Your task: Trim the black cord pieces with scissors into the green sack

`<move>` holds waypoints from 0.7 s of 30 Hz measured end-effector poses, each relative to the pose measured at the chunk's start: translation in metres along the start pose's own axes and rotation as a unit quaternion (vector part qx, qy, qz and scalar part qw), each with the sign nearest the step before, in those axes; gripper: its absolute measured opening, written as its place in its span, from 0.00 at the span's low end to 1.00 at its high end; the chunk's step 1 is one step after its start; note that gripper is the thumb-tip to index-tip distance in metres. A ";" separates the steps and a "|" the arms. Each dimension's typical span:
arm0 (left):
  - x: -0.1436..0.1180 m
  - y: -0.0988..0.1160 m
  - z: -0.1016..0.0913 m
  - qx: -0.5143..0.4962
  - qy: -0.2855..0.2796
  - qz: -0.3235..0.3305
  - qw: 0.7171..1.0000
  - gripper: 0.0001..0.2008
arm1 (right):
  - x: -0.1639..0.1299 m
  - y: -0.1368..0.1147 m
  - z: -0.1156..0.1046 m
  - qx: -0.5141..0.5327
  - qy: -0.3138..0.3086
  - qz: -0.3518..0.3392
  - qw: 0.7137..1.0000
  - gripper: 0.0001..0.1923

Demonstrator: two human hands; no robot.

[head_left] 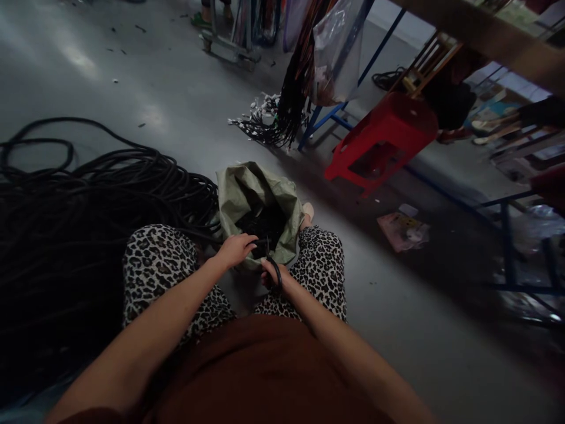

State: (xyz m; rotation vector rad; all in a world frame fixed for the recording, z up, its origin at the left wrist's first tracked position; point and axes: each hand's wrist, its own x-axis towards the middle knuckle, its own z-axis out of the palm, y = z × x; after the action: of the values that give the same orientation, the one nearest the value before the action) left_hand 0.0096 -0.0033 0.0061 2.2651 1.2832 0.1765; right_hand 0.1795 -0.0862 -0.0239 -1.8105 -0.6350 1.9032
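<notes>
The person sat with knees apart, and both hands met low between them, right at the near lip of the green woven sack (247, 188) that stood open on the floor between the legs. The left hand (235, 249) was curled shut around one end of a short black cable piece (270, 259), knuckles up, just at the sack's rim; the right hand (274, 277) lay slightly nearer the body and also closed on that piece, which bent in a dark arc out of its fingers. Whether a tool was in the right hand as well could not be told, the spot being too dark. The cable piece ran roughly crosswise from hand to hand, its long axis lying left to right, and the sack mouth with its dark contents lay directly beyond both hands, away from the body. The left hand was the nearer of the two to that opening. The big heap of black cable (88, 200) spread on the floor well off to the left side, touching the sack's left flank, and a red plastic stool (384, 138) lay tipped farther off to the right
</notes>
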 end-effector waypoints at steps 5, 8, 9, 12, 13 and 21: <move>-0.004 0.005 -0.007 0.025 -0.027 -0.001 0.999 0.16 | -0.003 -0.006 0.003 -0.003 0.001 0.012 1.000 0.16; -0.008 0.010 -0.013 0.035 -0.037 -0.013 0.999 0.16 | -0.005 -0.007 0.004 -0.004 -0.019 0.016 1.000 0.16; -0.010 0.011 -0.015 0.036 -0.038 -0.019 0.998 0.16 | -0.005 -0.007 0.005 -0.003 -0.025 0.017 1.000 0.17; -0.014 0.013 -0.020 0.041 -0.037 -0.032 0.998 0.15 | -0.007 -0.008 0.006 0.001 -0.045 0.015 0.999 0.17; -0.016 0.014 -0.020 0.044 -0.037 -0.034 0.998 0.15 | -0.008 -0.008 0.006 0.004 -0.051 0.012 0.999 0.17; -0.021 0.013 -0.013 0.023 -0.016 -0.067 0.997 0.15 | -0.018 -0.015 0.007 0.000 -0.052 -0.003 0.999 0.16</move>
State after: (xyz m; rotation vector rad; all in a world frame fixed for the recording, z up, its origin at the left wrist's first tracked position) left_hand 0.0035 -0.0210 0.0268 2.2020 1.4293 0.0636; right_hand 0.1737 -0.0850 -0.0004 -1.7158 -0.6750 2.0035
